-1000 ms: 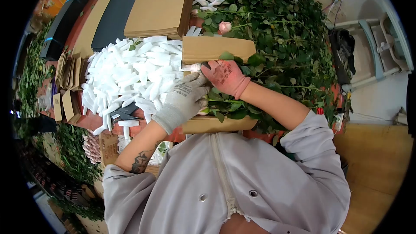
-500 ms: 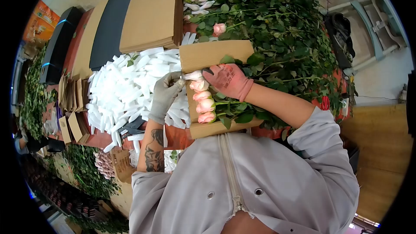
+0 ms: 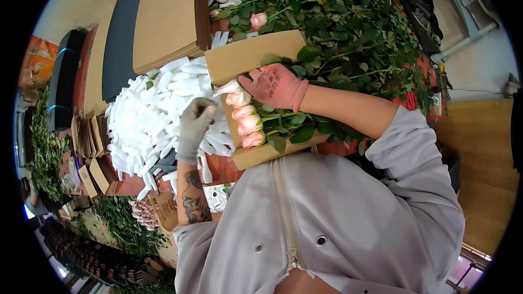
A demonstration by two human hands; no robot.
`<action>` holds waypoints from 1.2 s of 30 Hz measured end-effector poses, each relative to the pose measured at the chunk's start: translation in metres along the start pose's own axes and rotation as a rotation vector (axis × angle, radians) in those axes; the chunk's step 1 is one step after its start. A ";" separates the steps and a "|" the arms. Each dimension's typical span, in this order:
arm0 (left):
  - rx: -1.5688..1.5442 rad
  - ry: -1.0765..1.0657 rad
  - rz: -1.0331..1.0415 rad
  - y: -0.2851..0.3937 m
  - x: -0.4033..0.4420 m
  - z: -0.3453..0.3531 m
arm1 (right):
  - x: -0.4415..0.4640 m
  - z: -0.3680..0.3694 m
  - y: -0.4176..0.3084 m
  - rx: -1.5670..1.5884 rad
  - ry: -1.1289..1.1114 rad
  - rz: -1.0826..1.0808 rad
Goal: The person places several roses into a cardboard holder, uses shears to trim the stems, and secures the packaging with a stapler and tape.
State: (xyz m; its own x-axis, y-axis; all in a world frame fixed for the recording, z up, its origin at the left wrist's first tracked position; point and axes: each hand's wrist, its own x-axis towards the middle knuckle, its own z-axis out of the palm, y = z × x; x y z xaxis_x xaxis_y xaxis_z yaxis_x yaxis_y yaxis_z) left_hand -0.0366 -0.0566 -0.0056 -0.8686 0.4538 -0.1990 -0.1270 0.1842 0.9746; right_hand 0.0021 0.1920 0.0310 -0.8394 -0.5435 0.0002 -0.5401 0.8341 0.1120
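Note:
My left hand (image 3: 195, 125), in a pale grey glove, is closed above the near edge of the white foam sleeves (image 3: 155, 114); what its fingers hold, if anything, is too small to name. My right hand (image 3: 274, 87), in a pink glove, is closed around the neck of a rose in a white net sleeve (image 3: 229, 87). That rose lies at the top of a row of pink roses (image 3: 249, 124) on corrugated cardboard (image 3: 256, 57). The cardboard's two ends show above and below the row, and the leafy stems point right.
Stacked brown cardboard sheets (image 3: 166, 22) and a dark sheet (image 3: 122, 43) lie at the back left. Leafy rose stems (image 3: 348, 38) cover the table's right side. Small folded cardboard pieces (image 3: 98, 174) stand at the left. Part of another person (image 3: 35, 202) shows at the far left.
My left hand has come off the roses and moved left and down over the foam sleeves, uncovering the pink row. My right hand stays at the sleeved rose. The view has shifted.

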 end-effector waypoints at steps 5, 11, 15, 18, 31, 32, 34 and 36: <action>0.056 -0.006 0.070 -0.005 0.022 0.020 | 0.005 0.011 -0.001 -0.201 -0.060 -0.002; 0.082 0.068 0.120 -0.012 0.028 0.025 | 0.003 -0.007 -0.001 0.005 -0.045 0.006; 0.041 0.034 0.061 -0.010 0.030 0.020 | 0.004 -0.015 -0.005 -0.033 -0.028 -0.001; 0.014 -0.032 0.083 -0.007 0.027 0.016 | 0.004 -0.008 -0.001 -0.042 0.053 -0.031; 0.466 0.298 0.137 0.044 -0.037 -0.058 | 0.000 0.011 0.003 -0.007 0.384 -0.031; 0.597 0.201 0.340 0.070 -0.041 -0.029 | -0.001 0.012 0.003 0.000 0.385 -0.052; 0.709 0.063 0.558 0.079 -0.038 0.014 | -0.003 0.010 0.005 0.064 0.402 -0.047; 0.761 -0.045 0.523 0.078 -0.033 0.040 | -0.007 0.010 0.005 0.046 0.410 -0.061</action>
State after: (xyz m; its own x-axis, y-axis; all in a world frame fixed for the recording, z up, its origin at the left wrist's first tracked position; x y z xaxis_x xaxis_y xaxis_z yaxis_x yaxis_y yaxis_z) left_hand 0.0012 -0.0222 0.0725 -0.7054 0.6710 0.2284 0.6390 0.4626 0.6145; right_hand 0.0047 0.2007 0.0218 -0.7170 -0.5766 0.3918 -0.5979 0.7976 0.0797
